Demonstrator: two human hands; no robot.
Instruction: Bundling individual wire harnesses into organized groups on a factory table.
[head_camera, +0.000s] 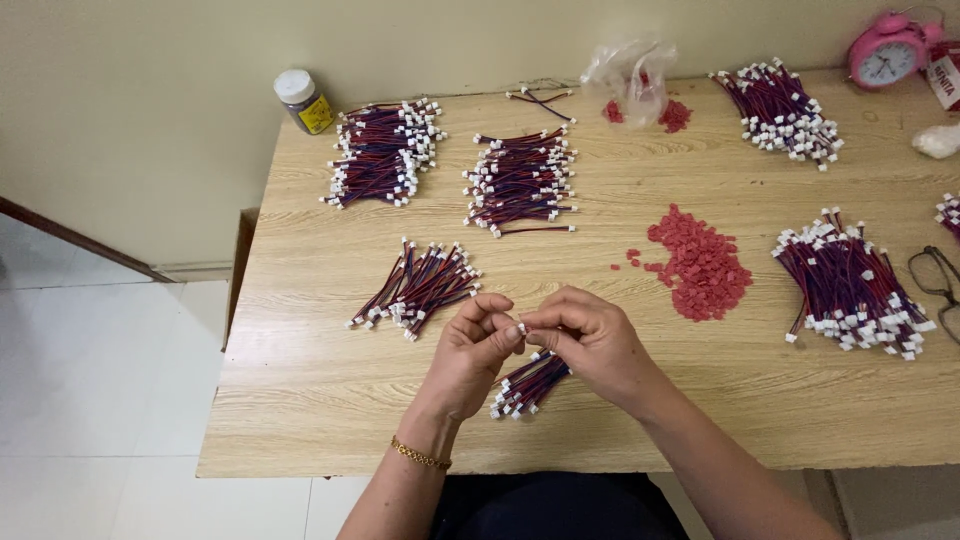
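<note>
Both hands are meeting just below the middle of the counter (330, 400); the left hand (470, 355) and the right hand (595, 345) are each pinching closed, fingertips together, on the white connector end (522, 327) of a red-and-dark wire lead; whether a red piece is sitting between the fingers is too small to tell. A small bunch of leads (528, 385) is lying directly under the hands, at six o'clock from the pinch, partly hidden by the right palm.

Judging by how things are lying, a good share seems handled already: a loose fan of leads (418, 285) is resting at ten o'clock from the hands, and two fuller stacks, the far-left stack (382, 152) and the middle stack (520, 180), are sitting at eleven and twelve o'clock; two more heaps, the near-right heap (852, 285) at three o'clock and the far-right heap (782, 110) at one o'clock, appear to be waiting, though which piles are finished I cannot tell; the mound of small red pieces (700, 265) at two o'clock is looking far from used up.

Around the edges, a capped bottle (304, 100) is standing at eleven o'clock; a clear plastic bag (632, 72) is slumping at twelve; a pink alarm clock (888, 52) is sitting at one; spectacles (938, 280) are lying at three; nothing is crowding the hands.
</note>
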